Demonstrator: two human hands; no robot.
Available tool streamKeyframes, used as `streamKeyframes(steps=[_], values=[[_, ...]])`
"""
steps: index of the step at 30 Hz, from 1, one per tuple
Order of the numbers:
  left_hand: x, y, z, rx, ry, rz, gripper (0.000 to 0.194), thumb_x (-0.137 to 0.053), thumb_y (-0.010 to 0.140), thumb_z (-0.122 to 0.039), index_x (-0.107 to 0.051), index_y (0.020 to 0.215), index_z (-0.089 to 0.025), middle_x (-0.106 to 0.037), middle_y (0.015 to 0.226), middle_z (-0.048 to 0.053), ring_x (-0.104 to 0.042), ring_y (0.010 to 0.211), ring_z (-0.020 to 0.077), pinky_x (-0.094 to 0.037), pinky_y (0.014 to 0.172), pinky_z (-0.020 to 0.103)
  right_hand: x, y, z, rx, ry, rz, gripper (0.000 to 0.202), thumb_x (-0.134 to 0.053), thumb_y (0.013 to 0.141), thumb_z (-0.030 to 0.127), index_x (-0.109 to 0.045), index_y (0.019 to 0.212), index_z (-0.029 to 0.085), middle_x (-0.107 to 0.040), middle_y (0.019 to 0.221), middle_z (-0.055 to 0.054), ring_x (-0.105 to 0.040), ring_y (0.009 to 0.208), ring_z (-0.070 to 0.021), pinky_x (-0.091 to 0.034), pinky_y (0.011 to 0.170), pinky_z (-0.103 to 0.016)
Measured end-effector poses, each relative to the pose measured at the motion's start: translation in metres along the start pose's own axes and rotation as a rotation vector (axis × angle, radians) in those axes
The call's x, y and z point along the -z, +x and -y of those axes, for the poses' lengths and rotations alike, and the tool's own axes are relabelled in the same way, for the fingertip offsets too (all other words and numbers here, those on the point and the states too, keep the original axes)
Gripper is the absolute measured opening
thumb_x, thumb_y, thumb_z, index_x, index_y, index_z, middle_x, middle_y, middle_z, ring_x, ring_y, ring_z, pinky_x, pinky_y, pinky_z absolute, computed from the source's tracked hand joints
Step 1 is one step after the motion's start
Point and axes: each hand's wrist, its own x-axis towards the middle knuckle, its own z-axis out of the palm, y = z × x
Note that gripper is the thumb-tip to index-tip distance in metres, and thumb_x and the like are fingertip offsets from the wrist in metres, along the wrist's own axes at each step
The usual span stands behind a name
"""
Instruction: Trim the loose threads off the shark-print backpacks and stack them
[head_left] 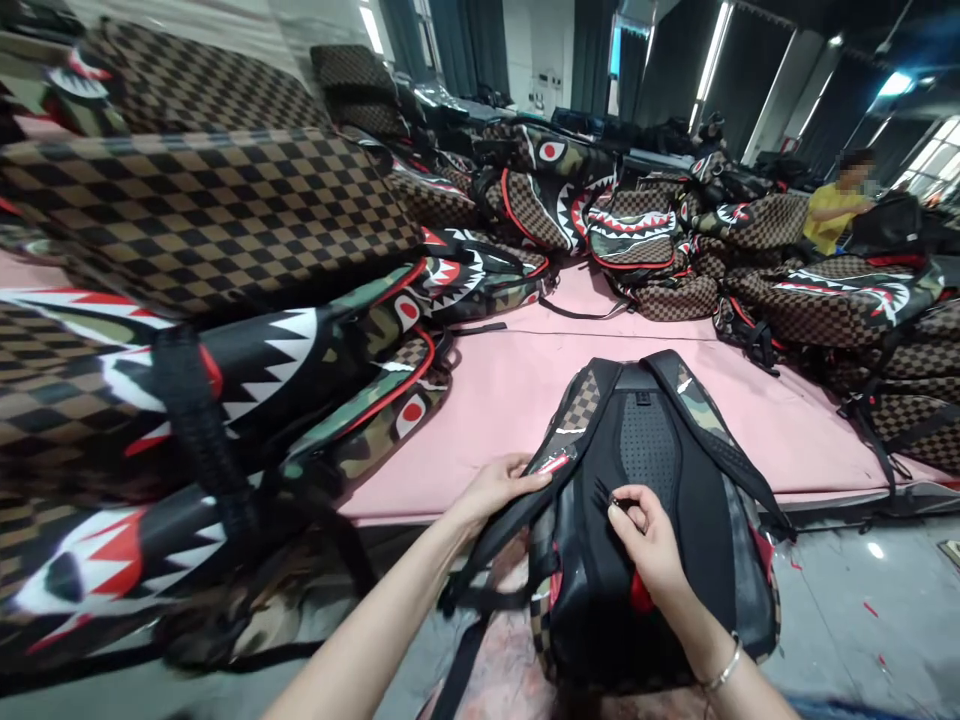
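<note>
A black backpack [645,600] with checkered and camouflage sides lies with its padded back panel and shoulder straps upward, at the near edge of the pink table. My left hand [506,487] is on the shoulder strap [589,455] at its left side, thumb on top and fingers around the edge. Over the back panel, my right hand [646,535] pinches a small dark tool, seemingly thread snips [604,497], its tips pointing up and left. Something red [641,593] shows beneath my right hand. A bracelet circles the right wrist.
Checkered shark-face backpacks [210,210] are piled high at the left. More backpacks [825,300] lie at the back and right of the pink table [495,400]. A person in yellow [829,215] is at the far right. Red scraps dot the floor [862,580].
</note>
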Motion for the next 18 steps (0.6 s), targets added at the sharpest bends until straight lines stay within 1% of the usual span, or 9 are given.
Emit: streamKeyframes(steps=[2, 3, 5, 7, 10, 12, 15, 18], values=[[-0.01, -0.015, -0.007, 0.037, -0.075, 0.085, 0.032, -0.072, 0.063, -0.036, -0.066, 0.08, -0.01, -0.069, 0.065, 0.006, -0.062, 0.055, 0.0174, -0.048, 0.054, 0.026, -0.001, 0.0, 0.001, 0.048, -0.013, -0.046, 0.023, -0.059, 0.076, 0.037, -0.051, 0.087, 0.019, -0.037, 0.054, 0.008, -0.037, 0.048, -0.0082, -0.03, 0.044, -0.019], [-0.014, -0.023, -0.008, 0.048, -0.143, 0.102, 0.03, -0.072, 0.064, -0.035, -0.066, 0.084, -0.012, -0.069, 0.067, 0.005, -0.062, 0.055, 0.016, -0.048, 0.054, 0.025, -0.002, 0.0, 0.002, 0.075, -0.028, -0.054, 0.021, -0.059, 0.076, 0.037, -0.051, 0.084, 0.019, -0.041, 0.056, 0.006, -0.041, 0.051, -0.0091, -0.032, 0.046, -0.019], [-0.02, -0.036, -0.007, 0.081, -0.31, 0.095, 0.033, -0.074, 0.063, -0.028, -0.065, 0.092, -0.016, -0.071, 0.072, 0.003, -0.063, 0.057, 0.0145, -0.048, 0.055, 0.023, -0.004, 0.0, 0.004, 0.11, -0.074, -0.045, 0.018, -0.058, 0.077, 0.036, -0.052, 0.078, 0.019, -0.046, 0.06, 0.004, -0.046, 0.057, -0.0106, -0.035, 0.05, -0.02], [-0.024, -0.042, 0.001, 0.132, -0.419, 0.064, 0.038, -0.077, 0.059, -0.024, -0.064, 0.095, -0.018, -0.071, 0.071, 0.001, -0.063, 0.056, 0.014, -0.048, 0.054, 0.022, -0.007, 0.001, 0.006, 0.114, -0.128, -0.034, 0.018, -0.057, 0.078, 0.036, -0.052, 0.075, 0.019, -0.047, 0.061, 0.003, -0.045, 0.057, -0.0106, -0.035, 0.05, -0.02], [-0.026, -0.042, 0.017, 0.2, -0.436, 0.03, 0.043, -0.078, 0.057, -0.026, -0.063, 0.097, -0.018, -0.069, 0.065, 0.0, -0.061, 0.048, 0.0134, -0.047, 0.049, 0.022, -0.01, 0.005, 0.009, 0.1, -0.211, -0.018, 0.015, -0.057, 0.077, 0.033, -0.053, 0.075, 0.018, -0.047, 0.059, 0.004, -0.043, 0.055, -0.0097, -0.033, 0.049, -0.02], [-0.027, -0.041, 0.023, 0.204, -0.441, 0.009, 0.046, -0.079, 0.055, -0.027, -0.063, 0.097, -0.018, -0.07, 0.068, 0.001, -0.062, 0.051, 0.0144, -0.048, 0.051, 0.023, -0.012, 0.007, 0.012, 0.098, -0.273, -0.012, 0.013, -0.057, 0.076, 0.031, -0.054, 0.076, 0.018, -0.047, 0.058, 0.005, -0.042, 0.054, -0.0094, -0.031, 0.048, -0.02], [-0.029, -0.042, 0.023, 0.159, -0.442, -0.018, 0.043, -0.079, 0.055, -0.028, -0.065, 0.095, -0.017, -0.071, 0.077, 0.003, -0.064, 0.061, 0.0165, -0.05, 0.058, 0.025, -0.013, 0.01, 0.019, 0.096, -0.353, -0.014, 0.012, -0.058, 0.076, 0.03, -0.055, 0.075, 0.018, -0.047, 0.056, 0.005, -0.043, 0.052, -0.0092, -0.031, 0.048, -0.02], [-0.031, -0.045, 0.017, 0.13, -0.424, -0.014, 0.037, -0.075, 0.061, -0.029, -0.065, 0.094, -0.018, -0.071, 0.08, 0.003, -0.064, 0.065, 0.0168, -0.049, 0.062, 0.026, -0.014, 0.012, 0.023, 0.092, -0.373, 0.002, 0.011, -0.058, 0.076, 0.029, -0.056, 0.076, 0.018, -0.049, 0.057, 0.005, -0.045, 0.053, -0.0094, -0.035, 0.05, -0.02]])
